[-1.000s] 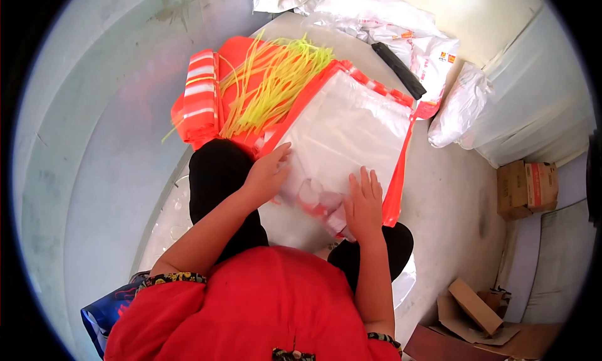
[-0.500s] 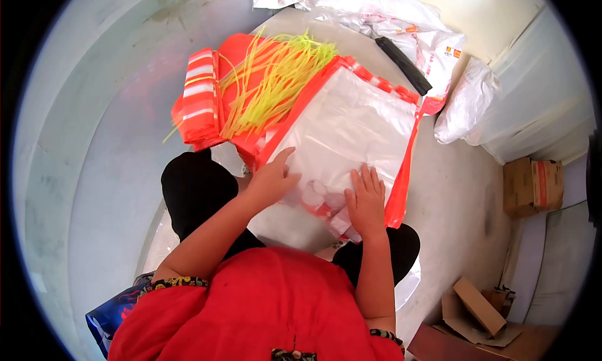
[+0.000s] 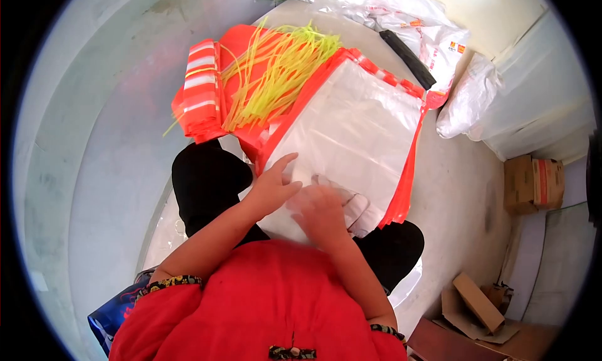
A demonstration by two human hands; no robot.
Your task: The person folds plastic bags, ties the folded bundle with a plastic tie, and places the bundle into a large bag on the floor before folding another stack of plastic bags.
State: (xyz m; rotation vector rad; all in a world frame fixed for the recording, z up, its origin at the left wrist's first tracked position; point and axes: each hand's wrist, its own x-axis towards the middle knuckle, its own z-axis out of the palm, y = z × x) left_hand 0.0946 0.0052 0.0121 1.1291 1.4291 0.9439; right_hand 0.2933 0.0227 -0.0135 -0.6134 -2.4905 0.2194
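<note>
A stack of clear plastic bags (image 3: 357, 129) with red-orange edges lies in front of me, above my knees. My left hand (image 3: 276, 186) is at its near left corner, index finger and thumb apart, with nothing visible between them. My right hand (image 3: 318, 212), smeared by motion, is close beside it at the near edge; whether its fingers grip the plastic cannot be made out. Just right of that hand the near edge of the top plastic is crumpled and folded. Beyond my left hand, many thin yellow strips (image 3: 282, 72) lie over red-orange plastic.
A rolled red-and-white striped bundle (image 3: 202, 88) lies at the left. At the back right are a black bar (image 3: 407, 60), white printed sacks (image 3: 442, 53) and a smaller white bag (image 3: 467, 97). Cardboard boxes (image 3: 533, 185) stand by the right wall; opened cardboard (image 3: 480, 307) lies lower right.
My right hand has moved left from the stack's near right part to beside my left hand. The plastic at the near edge has shifted and folded. My left hand stays nearly in place.
</note>
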